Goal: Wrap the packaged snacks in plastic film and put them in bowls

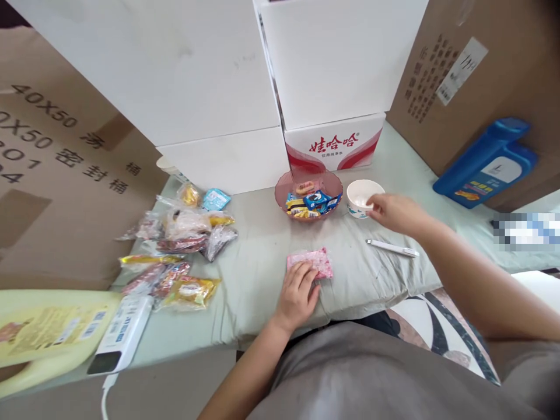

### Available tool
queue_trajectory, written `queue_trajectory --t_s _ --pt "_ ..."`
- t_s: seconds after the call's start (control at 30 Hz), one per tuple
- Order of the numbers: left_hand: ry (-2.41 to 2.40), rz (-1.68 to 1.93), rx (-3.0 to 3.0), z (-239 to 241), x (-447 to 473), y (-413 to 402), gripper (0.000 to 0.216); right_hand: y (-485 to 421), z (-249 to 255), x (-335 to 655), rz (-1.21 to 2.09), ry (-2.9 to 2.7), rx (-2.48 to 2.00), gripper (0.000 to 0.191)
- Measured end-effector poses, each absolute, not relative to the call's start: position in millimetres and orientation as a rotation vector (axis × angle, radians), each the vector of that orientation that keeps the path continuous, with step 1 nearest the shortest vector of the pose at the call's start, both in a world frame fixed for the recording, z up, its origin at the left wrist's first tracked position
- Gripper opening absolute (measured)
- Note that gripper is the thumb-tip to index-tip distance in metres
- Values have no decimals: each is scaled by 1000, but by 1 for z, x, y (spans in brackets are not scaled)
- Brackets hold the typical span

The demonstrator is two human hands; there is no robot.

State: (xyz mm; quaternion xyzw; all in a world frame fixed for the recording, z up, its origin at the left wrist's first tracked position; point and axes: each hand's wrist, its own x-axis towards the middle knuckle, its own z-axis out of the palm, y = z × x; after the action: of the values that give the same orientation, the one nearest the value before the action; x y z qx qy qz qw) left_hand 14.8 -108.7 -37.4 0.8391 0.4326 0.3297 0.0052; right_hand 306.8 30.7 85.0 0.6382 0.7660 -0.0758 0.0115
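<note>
My left hand point(300, 294) lies over a pink snack packet point(322, 263) near the table's front edge. Its fingers rest flat across the packet's near side, with the thumb a little apart. My right hand point(396, 213) is at the near right side of a white paper bowl point(356, 209), fingers closed together at its rim. What lies inside that bowl is hard to make out. On the table below my right hand is a white utility knife point(392, 248). Just left of the paper bowl stands a pink glass bowl point(284, 195) with several small wrapped snacks point(315, 201) in it.
Several snack packets point(188, 227) are heaped at the left. A power strip point(122, 332) and a yellow jug point(56, 332) occupy the front left. White boxes point(335, 143) wall off the back. A blue bottle point(485, 163) leans against a cardboard box point(437, 87) at right.
</note>
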Motion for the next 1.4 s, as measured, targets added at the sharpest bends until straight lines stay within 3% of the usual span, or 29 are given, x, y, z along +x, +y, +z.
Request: queue_trajectory --t_s 0.1,0.2,0.3,0.43,0.6,0.73,0.83,0.93,1.07,1.2,1.33,1.4 --pt "1471 1142 2539 -36 13 -106 22 -8 52 324 -254 2181 1988 34" --pt "1436 1230 2510 -37 15 -105 23 -25 21 329 -183 2083 2036 21" --pt "1399 1351 2407 -39 14 -104 35 -33 12 309 -217 2285 2039 16" --pt "1447 1457 2254 -39 13 -104 46 -50 20 250 -478 2805 1767 23" --pt "1497 1456 2152 -40 12 -104 50 -64 20 199 -372 3025 1308 21" --pt "1538 1310 2233 -43 8 -102 51 -57 24 222 -354 2891 1443 22" --pt "1610 1298 2220 -45 7 -101 36 -50 23 266 -308 2691 1695 25" --pt "1635 1402 1949 -49 4 -99 15 -48 12 307 -190 2496 1908 25" --pt "1563 1658 1210 -56 -4 -93 17 -56 0 317 -56 2676 2085 23" --pt "1433 1927 655 -52 -23 -91 20 -70 11 283 -319 3230 1959 20" --pt "1639 2154 1172 -32 -39 -110 13 -75 18 253 -681 3242 1572 23" --pt "1578 1856 1709 -24 -39 -121 5 -72 14 245 -685 3042 1590 27"
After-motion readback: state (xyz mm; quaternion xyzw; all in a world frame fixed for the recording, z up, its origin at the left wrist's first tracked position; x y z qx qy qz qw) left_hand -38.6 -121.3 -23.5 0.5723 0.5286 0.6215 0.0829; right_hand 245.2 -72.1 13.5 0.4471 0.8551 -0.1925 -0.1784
